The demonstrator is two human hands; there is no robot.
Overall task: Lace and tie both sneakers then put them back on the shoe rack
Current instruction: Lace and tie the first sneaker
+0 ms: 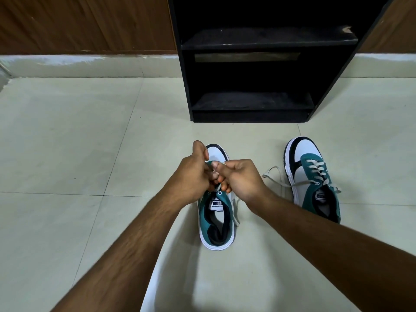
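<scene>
Both fists, left hand (193, 174) & right hand (238, 176), curled pinching the pale lace over teal-white-black suede sneaker (217, 221), heel-to-toe axis running straight ahead twd black wooden shoe rack (252, 104).

Both my hands are bunched up over the near sneaker (216, 212) in the middle of the frame. Left hand (191, 176) and right hand (240, 176) have fingers curled, pinching its lace (235, 216) right above the tongue, knuckles pretty much touching. One loose end trails down the shoe's right side onto the floor (67, 143). The second sneaker (313, 176) sits well apart at right, laced, with its ends flopped out to the left. Black rack (252, 102) stands at top centre, against a wood wall (85, 23).
</scene>
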